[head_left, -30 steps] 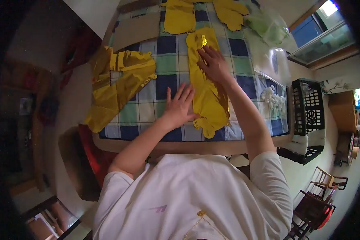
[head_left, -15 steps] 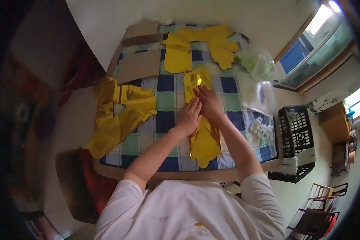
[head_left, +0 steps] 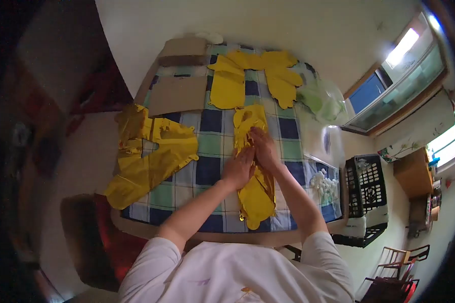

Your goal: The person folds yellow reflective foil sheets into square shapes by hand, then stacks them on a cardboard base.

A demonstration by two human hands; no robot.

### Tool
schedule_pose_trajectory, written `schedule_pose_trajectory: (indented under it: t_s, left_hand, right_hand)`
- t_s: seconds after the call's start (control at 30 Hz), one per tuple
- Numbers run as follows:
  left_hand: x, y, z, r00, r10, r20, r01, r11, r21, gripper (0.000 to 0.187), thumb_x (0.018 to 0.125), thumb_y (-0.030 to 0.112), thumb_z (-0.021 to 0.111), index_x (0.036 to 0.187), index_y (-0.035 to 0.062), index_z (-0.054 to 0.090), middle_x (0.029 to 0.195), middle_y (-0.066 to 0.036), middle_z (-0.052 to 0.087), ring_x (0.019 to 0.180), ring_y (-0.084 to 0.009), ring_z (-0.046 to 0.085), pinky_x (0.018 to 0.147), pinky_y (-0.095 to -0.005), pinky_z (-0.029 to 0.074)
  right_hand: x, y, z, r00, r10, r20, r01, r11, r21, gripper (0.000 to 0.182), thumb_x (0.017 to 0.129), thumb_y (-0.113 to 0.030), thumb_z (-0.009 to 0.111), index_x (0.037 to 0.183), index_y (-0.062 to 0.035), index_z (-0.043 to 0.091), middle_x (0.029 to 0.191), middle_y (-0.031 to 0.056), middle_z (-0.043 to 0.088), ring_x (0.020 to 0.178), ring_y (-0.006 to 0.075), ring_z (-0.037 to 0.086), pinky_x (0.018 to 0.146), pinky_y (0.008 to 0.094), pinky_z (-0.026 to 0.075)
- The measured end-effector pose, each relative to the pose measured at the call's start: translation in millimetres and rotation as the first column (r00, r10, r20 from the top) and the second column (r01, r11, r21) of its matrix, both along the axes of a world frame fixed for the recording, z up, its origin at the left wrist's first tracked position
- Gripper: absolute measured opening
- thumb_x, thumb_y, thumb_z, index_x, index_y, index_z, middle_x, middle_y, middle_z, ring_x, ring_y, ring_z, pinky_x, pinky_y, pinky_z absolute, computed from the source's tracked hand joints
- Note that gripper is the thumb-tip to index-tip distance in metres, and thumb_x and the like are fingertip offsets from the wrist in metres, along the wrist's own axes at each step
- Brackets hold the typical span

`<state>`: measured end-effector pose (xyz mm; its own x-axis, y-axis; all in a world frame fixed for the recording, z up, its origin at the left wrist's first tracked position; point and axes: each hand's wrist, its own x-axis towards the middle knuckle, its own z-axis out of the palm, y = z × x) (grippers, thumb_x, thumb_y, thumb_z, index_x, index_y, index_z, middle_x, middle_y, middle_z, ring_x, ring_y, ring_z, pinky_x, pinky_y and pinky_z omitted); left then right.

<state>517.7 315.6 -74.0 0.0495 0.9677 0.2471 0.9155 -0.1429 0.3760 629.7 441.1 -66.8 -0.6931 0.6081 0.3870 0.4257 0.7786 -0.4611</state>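
A shiny gold foil balloon (head_left: pixel 257 201), flat and folded into a long strip, lies on the checked cloth in front of me. My left hand (head_left: pixel 239 169) rests on its left side near the middle, fingers stretched forward against the foil. Slightly farther up, my right hand (head_left: pixel 264 150) presses on the strip's right side, its fingers extended. The two hands are close together, and part of the foil beneath them is hidden. Another flat gold foil balloon (head_left: pixel 159 156) lies to the left. Beyond the strip, a further flat gold foil piece (head_left: pixel 227 88) is spread out.
The table's checked cloth (head_left: pixel 210 177) lies under everything. Cardboard pieces (head_left: pixel 177 96) sit at the back left. Clear plastic with green in it (head_left: pixel 321 103) and a small whitish heap (head_left: pixel 324 186) are on the right. A black crate (head_left: pixel 366 187) stands beside the table's right edge.
The whole view has shifted, so the table appears lower. Both hands stay on the folded foil; my right fingers have bent slightly against its middle.
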Motion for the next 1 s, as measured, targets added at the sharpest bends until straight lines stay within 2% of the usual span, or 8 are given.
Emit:
schedule_pose_trajectory:
  t_s: [0.07, 0.3, 0.47, 0.57, 0.67, 0.8, 0.9, 1.0]
  left_hand:
    - [-0.1, 0.1, 1.7, 1.0, -0.01, 0.018, 0.01, 0.999, -0.039, 0.057, 0.091, 0.028, 0.044, 0.138, -0.0016, 0.03, 0.142, -0.017, 0.035, 0.134, -0.0275, 0.029, 0.111, -0.0449, 0.019]
    - [0.9, 2.8, -2.4, 0.998, -0.039, -0.05, 0.035, 0.997, -0.065, 0.053, 0.091, 0.028, 0.042, 0.135, -0.0005, 0.036, 0.145, -0.016, 0.031, 0.137, -0.0289, 0.024, 0.112, -0.0458, 0.018]
    - [0.9, 3.0, -6.3, 0.986, -0.062, -0.152, 0.044, 0.992, -0.114, 0.053, 0.094, 0.031, 0.036, 0.138, 0.0021, 0.035, 0.146, -0.013, 0.03, 0.137, -0.0272, 0.023, 0.112, -0.0453, 0.015]
    - [4.4, 4.0, -8.4, 0.983, -0.067, -0.171, 0.042, 0.988, -0.147, 0.053, 0.094, 0.032, 0.036, 0.138, 0.0029, 0.035, 0.147, -0.013, 0.028, 0.137, -0.0264, 0.022, 0.112, -0.0454, 0.015]
    - [-3.1, 3.6, 18.8, 0.987, -0.08, -0.14, 0.05, 0.977, -0.207, 0.053, 0.093, 0.031, 0.039, 0.138, 0.0027, 0.035, 0.147, -0.013, 0.028, 0.137, -0.0261, 0.023, 0.112, -0.0454, 0.016]
    - [-2.0, -1.3, 11.6, 0.971, -0.06, -0.229, 0.038, 0.994, -0.102, 0.046, 0.091, 0.029, 0.043, 0.128, 0.0018, 0.047, 0.132, -0.012, 0.048, 0.126, -0.0263, 0.04, 0.109, -0.0441, 0.022]
    - [3.8, -1.1, -17.0, 0.996, -0.019, 0.09, 0.014, 0.998, 0.061, 0.043, 0.09, 0.028, 0.046, 0.125, 0.0044, 0.049, 0.128, -0.013, 0.05, 0.123, -0.0288, 0.043, 0.105, -0.0428, 0.029]
    - [0.2, -4.7, 4.9, 0.837, 0.082, 0.541, -0.028, 0.994, -0.109, 0.045, 0.089, 0.03, 0.048, 0.128, 0.0071, 0.046, 0.132, -0.015, 0.047, 0.122, -0.0317, 0.042, 0.102, -0.0408, 0.034]
  right_hand:
    - [4.0, 7.6, -8.3, 0.99, 0.122, 0.071, -0.124, 0.992, 0.025, 0.04, 0.083, -0.009, 0.051, 0.123, -0.0083, 0.055, 0.131, 0.0178, 0.048, 0.124, 0.037, 0.042, 0.103, 0.0465, 0.033]
    - [-14.9, 34.6, 9.9, 0.982, 0.12, 0.149, -0.143, 0.977, 0.157, 0.038, 0.086, -0.013, 0.05, 0.123, -0.0015, 0.053, 0.132, 0.0138, 0.048, 0.123, 0.0385, 0.041, 0.099, 0.0491, 0.034]
    - [-34.7, 64.6, 6.2, 0.979, 0.067, 0.192, -0.135, 0.919, 0.37, 0.037, 0.085, -0.016, 0.051, 0.118, 0.0009, 0.054, 0.128, 0.014, 0.05, 0.122, 0.0371, 0.041, 0.096, 0.0517, 0.035]
    - [-47.8, 70.7, 8.1, 0.964, -0.147, 0.22, 0.024, 0.875, 0.484, 0.037, 0.082, -0.014, 0.054, 0.117, -0.0011, 0.054, 0.128, 0.0148, 0.049, 0.122, 0.0369, 0.041, 0.097, 0.0508, 0.035]
    - [-90.6, 69.1, 17.6, 1.0, -0.011, 0.022, 0.004, 0.962, 0.274, 0.039, 0.084, -0.015, 0.055, 0.122, -0.0073, 0.052, 0.129, 0.0173, 0.047, 0.12, 0.0367, 0.043, 0.101, 0.0463, 0.034]
    - [-176.4, 36.0, 33.9, 0.98, 0.178, 0.09, -0.199, 0.912, 0.358, 0.039, 0.079, -0.015, 0.061, 0.117, -0.0083, 0.055, 0.126, 0.0158, 0.049, 0.117, 0.0346, 0.046, 0.099, 0.0468, 0.036]
    - [-215.5, 16.4, 37.1, 0.971, 0.167, 0.172, -0.224, 0.888, 0.402, 0.031, 0.078, -0.019, 0.063, 0.107, -0.0084, 0.059, 0.119, 0.0146, 0.052, 0.112, 0.0333, 0.049, 0.097, 0.0457, 0.038]
    - [-233.8, 20.9, 18.3, 0.949, 0.133, 0.286, -0.237, 0.901, 0.364, 0.021, 0.081, -0.02, 0.059, 0.099, -0.0085, 0.06, 0.11, 0.0129, 0.056, 0.107, 0.0321, 0.052, 0.095, 0.0447, 0.039]
